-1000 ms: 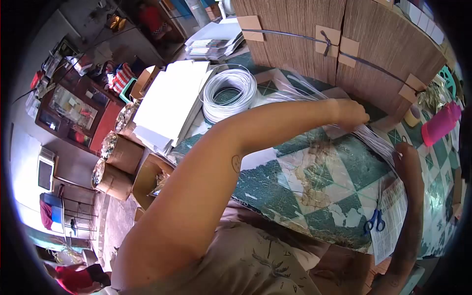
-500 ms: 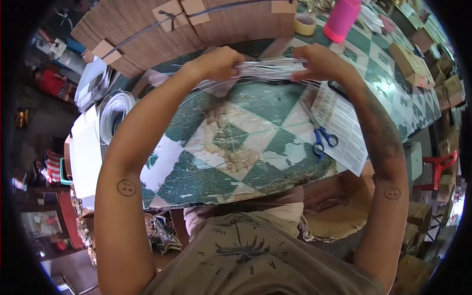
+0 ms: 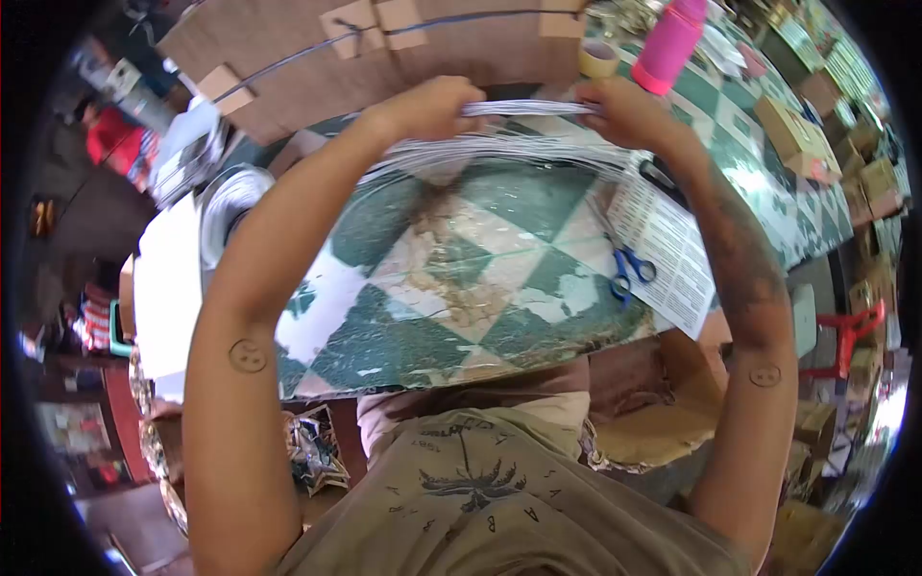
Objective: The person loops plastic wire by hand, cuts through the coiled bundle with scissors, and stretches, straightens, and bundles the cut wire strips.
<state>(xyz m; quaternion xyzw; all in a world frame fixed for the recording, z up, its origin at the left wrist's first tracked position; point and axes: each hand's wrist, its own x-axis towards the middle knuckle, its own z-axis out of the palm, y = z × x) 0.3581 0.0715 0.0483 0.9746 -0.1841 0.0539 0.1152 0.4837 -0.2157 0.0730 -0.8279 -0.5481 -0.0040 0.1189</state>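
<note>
My left hand (image 3: 437, 108) is closed round one end of a bundle of white wires (image 3: 533, 108). Round the bundle's other end my right hand (image 3: 619, 110) is closed too, so the wires stretch straight between my hands. Just below them, more loose white wires (image 3: 519, 147) lie across the green and white checked table (image 3: 461, 370). Blue-handled scissors (image 3: 632, 276) rest partly on a printed sheet (image 3: 663, 245) near my right forearm.
Strapped brown boards (image 3: 490, 53) stand behind my hands. Tape (image 3: 598, 60) and a pink bottle (image 3: 669, 48) are at the back right. A wire coil (image 3: 230, 206) and white sheets (image 3: 165, 288) lie left. A person in red (image 3: 110, 139) is far left.
The view has swung round to face the table squarely. My hands have lifted a bundle of wires away from the others, which now lie below it.
</note>
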